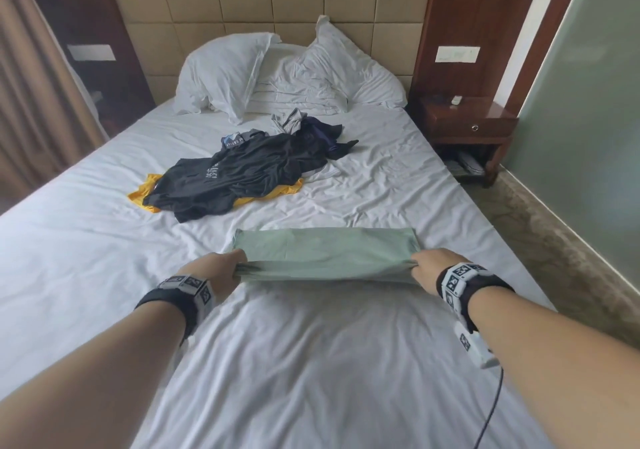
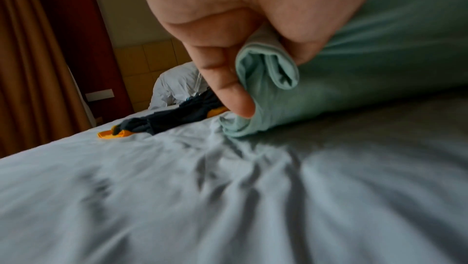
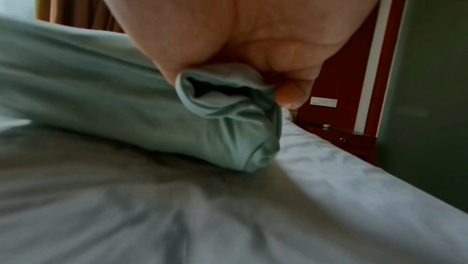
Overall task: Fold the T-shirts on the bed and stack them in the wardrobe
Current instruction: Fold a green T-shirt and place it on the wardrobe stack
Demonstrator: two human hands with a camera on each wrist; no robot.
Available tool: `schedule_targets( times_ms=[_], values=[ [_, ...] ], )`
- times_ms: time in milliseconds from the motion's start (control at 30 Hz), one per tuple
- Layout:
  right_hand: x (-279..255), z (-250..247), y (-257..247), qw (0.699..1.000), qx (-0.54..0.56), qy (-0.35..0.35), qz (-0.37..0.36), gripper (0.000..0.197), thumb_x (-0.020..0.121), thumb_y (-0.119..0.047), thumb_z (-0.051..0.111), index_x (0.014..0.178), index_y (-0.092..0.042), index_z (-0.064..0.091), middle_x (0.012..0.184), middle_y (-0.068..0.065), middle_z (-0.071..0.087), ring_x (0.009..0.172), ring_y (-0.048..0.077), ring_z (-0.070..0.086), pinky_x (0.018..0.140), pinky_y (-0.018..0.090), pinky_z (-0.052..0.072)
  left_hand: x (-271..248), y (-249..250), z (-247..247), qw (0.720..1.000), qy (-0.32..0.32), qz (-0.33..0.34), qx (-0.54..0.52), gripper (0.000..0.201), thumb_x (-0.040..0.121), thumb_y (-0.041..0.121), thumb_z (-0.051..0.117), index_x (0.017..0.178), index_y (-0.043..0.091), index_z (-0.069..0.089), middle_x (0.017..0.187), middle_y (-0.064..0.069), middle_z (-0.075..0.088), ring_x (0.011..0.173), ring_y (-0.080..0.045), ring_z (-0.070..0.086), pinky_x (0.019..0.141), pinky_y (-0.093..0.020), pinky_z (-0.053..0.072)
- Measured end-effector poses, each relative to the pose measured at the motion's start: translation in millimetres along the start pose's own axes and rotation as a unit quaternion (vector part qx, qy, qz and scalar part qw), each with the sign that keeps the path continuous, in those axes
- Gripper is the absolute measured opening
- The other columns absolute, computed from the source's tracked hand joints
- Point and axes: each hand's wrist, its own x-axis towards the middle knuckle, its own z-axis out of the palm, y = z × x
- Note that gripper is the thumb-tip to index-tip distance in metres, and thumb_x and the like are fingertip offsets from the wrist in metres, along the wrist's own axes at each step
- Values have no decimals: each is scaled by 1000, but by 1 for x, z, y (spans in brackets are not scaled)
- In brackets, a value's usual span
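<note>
Both your bare forearms reach forward side by side, each wrist wearing a black band with patterned markers, your left hand (image 1: 217, 269) and right hand (image 1: 431, 268) level with each other and well apart, fingers (image 2: 229, 86) and thumbs curled into pinching grips.

bare sheet (image 1: 311, 362) near, clothes pile (image 1: 242, 175) beyond green shirt (image 1: 322, 251)

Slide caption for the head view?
Both hands, left and right, pinch a green T-shirt mid-fold on the bed.
</note>
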Motion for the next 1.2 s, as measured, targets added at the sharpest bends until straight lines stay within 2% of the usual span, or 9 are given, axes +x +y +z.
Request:
schedule_targets(
  times_ms=[167, 267, 400, 533, 733, 800, 967, 1100, 1200],
  values=[
    [-44, -48, 23, 1000, 17, -5, -6, 38, 87, -43, 43, 86, -14, 68, 88, 7, 69, 82, 25, 65, 75, 33, 52, -50, 11, -64, 999, 2, 28, -20, 13, 92, 29, 56, 104, 27, 60, 94, 0, 65, 71, -17, 61, 60, -29, 48],
    [-86, -85, 41, 999, 32, 27, -5, 34, 89, -41, 49, 79, -13, 65, 83, 6, 65, 79, 26, 64, 74, 32, 51, -89, 12, -108, 997, 2, 29, -75, 7, 89, 23, 59, 91, 23, 66, 76, -1, 71, 50, -17, 69, 51, -29, 55],
    [-129, -134, 59, 998, 58, 38, 4, 25, 96, -32, 52, 81, -15, 61, 85, 5, 60, 83, 25, 56, 64, 29, 43, -121, 10, -167, 992, -10, 25, -124, 12, 91, 15, 59, 82, 9, 64, 53, 1, 62, 44, -22, 64, 44, -27, 51],
    [-154, -161, 60, 996, 72, 44, 29, 26, 85, -22, 60, 61, -13, 61, 61, 4, 59, 56, 23, 51, 53, 26, 36, -131, 11, -200, 989, -24, 5, -148, 13, 90, 10, 60, 91, -1, 66, 67, -9, 61, 46, -23, 59, 42, -25, 50],
    [-131, -108, 55, 998, 53, -30, 33, 25, 85, -30, 62, 63, -17, 60, 70, 5, 60, 62, 22, 53, 56, 27, 38, -102, 8, -138, 976, -87, -44, -193, 14, 90, 10, 64, 76, 12, 61, 64, -7, 59, 50, -26, 58, 46, -28, 50],
    [-111, -79, 56, 996, 73, -30, 36, 26, 84, -30, 62, 63, -14, 60, 72, 8, 63, 60, 24, 55, 54, 27, 39, -83, 4, -102, 959, -92, -80, -257, 12, 87, 9, 69, 76, 7, 62, 64, -10, 61, 51, -29, 62, 45, -30, 51],
    [-60, -7, 58, 993, 99, -13, 68, 28, 91, -25, 52, 66, -13, 53, 74, 8, 59, 73, 28, 58, 52, 28, 34, -43, -1, -15, 889, -101, -203, -399, 23, 102, 22, 60, 102, -1, 65, 101, -19, 67, 86, -33, 66, 55, -41, 57],
    [-29, 33, 59, 985, 150, -35, 79, 34, 90, -31, 63, 59, -19, 55, 63, 4, 56, 60, 22, 54, 52, 28, 36, -16, -16, 22, 892, -101, -237, -372, 43, 98, 43, 64, 96, 0, 63, 83, -13, 62, 69, -27, 55, 68, -35, 50],
    [-12, 53, 54, 978, 172, -58, 99, 20, 87, -37, 67, 85, -18, 72, 80, 6, 70, 74, 22, 65, 58, 27, 43, -5, -23, 41, 895, -138, -235, -354, 39, 93, 41, 71, 93, 3, 67, 78, -8, 62, 63, -22, 53, 66, -31, 46]
  ],
)
